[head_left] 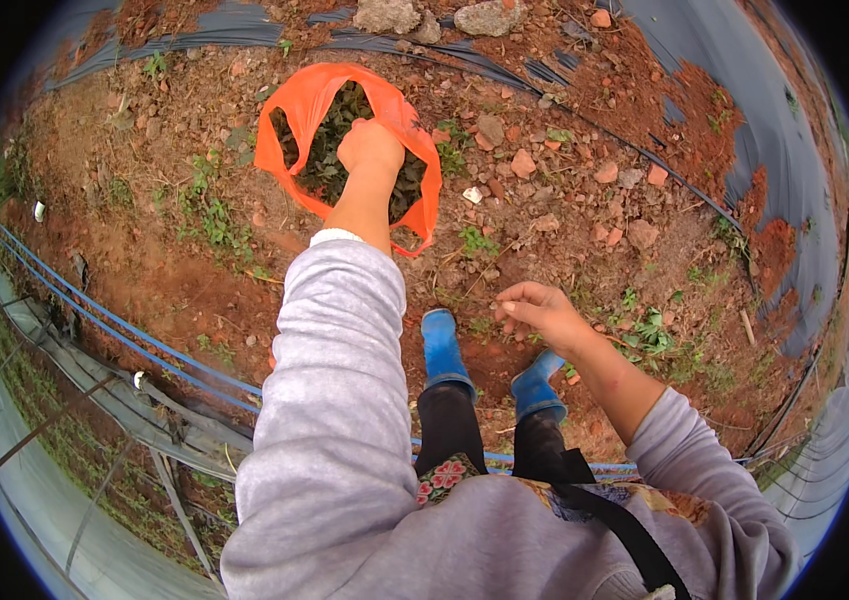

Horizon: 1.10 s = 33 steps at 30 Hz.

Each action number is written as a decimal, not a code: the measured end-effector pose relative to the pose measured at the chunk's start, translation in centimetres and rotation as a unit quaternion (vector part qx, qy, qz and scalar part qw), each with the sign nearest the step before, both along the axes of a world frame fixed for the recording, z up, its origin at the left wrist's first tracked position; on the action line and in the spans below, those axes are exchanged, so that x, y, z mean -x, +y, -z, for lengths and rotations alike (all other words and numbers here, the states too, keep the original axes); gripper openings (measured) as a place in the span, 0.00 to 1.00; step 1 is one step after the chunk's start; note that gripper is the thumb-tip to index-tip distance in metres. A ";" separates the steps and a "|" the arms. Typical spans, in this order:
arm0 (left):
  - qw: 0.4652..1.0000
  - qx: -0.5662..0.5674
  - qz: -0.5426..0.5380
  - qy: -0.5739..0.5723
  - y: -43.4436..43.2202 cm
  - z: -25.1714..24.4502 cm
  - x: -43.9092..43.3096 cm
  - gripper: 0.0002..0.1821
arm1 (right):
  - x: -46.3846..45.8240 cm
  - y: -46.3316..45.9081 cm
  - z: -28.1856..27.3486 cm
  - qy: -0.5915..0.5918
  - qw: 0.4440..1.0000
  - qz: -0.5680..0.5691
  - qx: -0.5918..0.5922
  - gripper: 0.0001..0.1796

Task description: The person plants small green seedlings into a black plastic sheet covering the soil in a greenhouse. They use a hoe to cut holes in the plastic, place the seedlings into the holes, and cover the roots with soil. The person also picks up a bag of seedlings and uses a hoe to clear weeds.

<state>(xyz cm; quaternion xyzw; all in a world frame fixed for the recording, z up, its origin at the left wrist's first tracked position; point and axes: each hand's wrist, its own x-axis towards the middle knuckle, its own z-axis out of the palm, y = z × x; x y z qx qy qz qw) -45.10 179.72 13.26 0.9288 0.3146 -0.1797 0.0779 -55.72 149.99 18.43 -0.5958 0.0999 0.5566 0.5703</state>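
An orange-red plastic bag (282, 161) hangs or stands with its mouth towards me, dark green leafy plants (327, 154) inside it. My left hand (370, 146) is in the bag's opening, closed into a fist over the leaves; the bag's handle band runs beside it. Whether the fingers grip the handle or some leaves is hidden by the back of the hand. My right hand (537, 311) hovers above the blue rubber boots (443, 349), its fingers loosely curled and apart, with nothing plain to see in them.
Reddish soil with stones and small weeds (218, 217) lies around. Black plastic mulch film (777, 180) curves along the top and right. A blue hose (132, 328) runs behind the boots. Metal frame bars (46, 431) stand at lower left. Larger rocks (488, 18) lie at the top.
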 end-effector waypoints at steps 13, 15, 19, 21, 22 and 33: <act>0.910 0.282 -0.145 -0.268 3.3 -4.1 1.7 0.17 | -0.6 -0.9 -0.2 -0.008 1.000 -0.006 -0.011 0.13; 0.914 0.258 -0.123 -0.289 3.7 -5.0 2.3 0.18 | -0.7 -1.4 -0.5 -0.006 1.000 -0.003 -0.009 0.13; 0.878 0.301 -0.164 -0.335 4.6 -7.1 4.3 0.23 | -0.4 -2.2 -0.8 -0.014 1.000 -0.004 -0.011 0.13; 0.855 0.351 -0.168 -0.341 5.2 -8.0 5.0 0.22 | -0.2 -2.7 -0.8 -0.015 1.000 0.003 -0.011 0.13; 0.843 0.371 -0.180 -0.345 5.3 -8.2 5.2 0.21 | -0.1 -2.9 -0.8 -0.013 1.000 0.008 -0.009 0.13; 0.681 0.510 -0.387 -0.356 7.8 -5.4 4.9 0.14 | 0.8 -3.4 -1.9 -0.005 1.000 0.005 0.016 0.13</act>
